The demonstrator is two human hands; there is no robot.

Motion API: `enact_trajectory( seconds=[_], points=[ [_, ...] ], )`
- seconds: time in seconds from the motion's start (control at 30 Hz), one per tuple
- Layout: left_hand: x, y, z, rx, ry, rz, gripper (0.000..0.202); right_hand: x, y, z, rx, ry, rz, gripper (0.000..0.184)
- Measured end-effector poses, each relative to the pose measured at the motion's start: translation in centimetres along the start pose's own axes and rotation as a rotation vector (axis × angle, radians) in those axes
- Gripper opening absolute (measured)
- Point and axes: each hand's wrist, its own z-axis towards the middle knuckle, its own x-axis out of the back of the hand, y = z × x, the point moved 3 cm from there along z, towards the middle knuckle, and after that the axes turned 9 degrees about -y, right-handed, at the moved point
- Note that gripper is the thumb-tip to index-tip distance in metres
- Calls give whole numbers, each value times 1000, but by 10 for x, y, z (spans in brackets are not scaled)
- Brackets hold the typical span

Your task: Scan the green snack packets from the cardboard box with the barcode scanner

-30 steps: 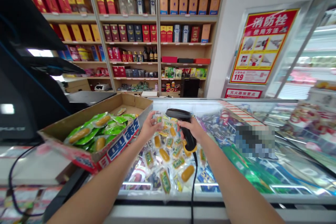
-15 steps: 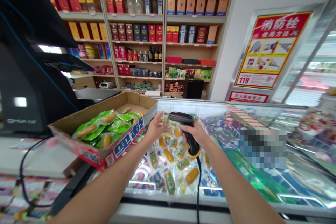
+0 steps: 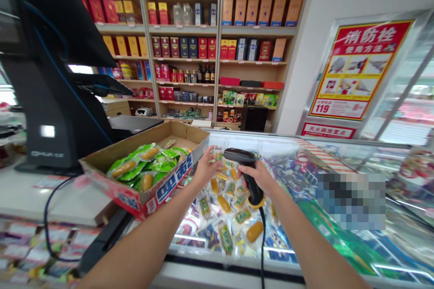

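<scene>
My right hand is wrapped round the handle of a black barcode scanner, whose head points left toward my other hand. A cable runs from its base down over the counter's front edge. Just left of the scanner head, my left hand pinches a small clear packet of sausage with a green and yellow label. Below both hands, several wrapped sausages lie scattered on the glass counter top.
An open cardboard box of green sausage packets stands at left, beside a black checkout terminal. Shelves of boxed goods line the back wall. A green package lies at right, near a blurred-out patch.
The view has shifted slightly left and up, so everything sits a little further right and lower. My left hand's packet now shows upright before the scanner; both grips are unchanged.
</scene>
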Motion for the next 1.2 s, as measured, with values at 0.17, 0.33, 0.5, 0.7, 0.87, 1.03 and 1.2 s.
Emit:
enact_trajectory(
  seconds=[0.17, 0.33, 0.5, 0.7, 0.87, 1.03, 1.2],
  points=[
    [14, 20, 5, -109, 173, -112, 57, -15, -12, 12, 10, 12, 8, 30],
    [53, 59, 4, -419, 522, -331, 37, -52, -53, 37, 44, -72, -43, 28],
    [71, 71, 0, -481, 590, -406, 37, -81, -84, 53, 104, -148, -44, 27],
    [49, 49, 6, -416, 390, -235, 38, -68, -80, 39, 106, -104, -19, 26],
    [21, 0, 15, -195, 3, 275, 23, -26, -47, 20, 52, 97, 101, 22],
    [18, -38, 19, -100, -189, 305, 46, 5, -9, 5, -8, 192, 352, 18],
    [31, -41, 21, -80, -225, 374, 47, 5, 6, -1, 9, 106, 465, 23]
  ],
)
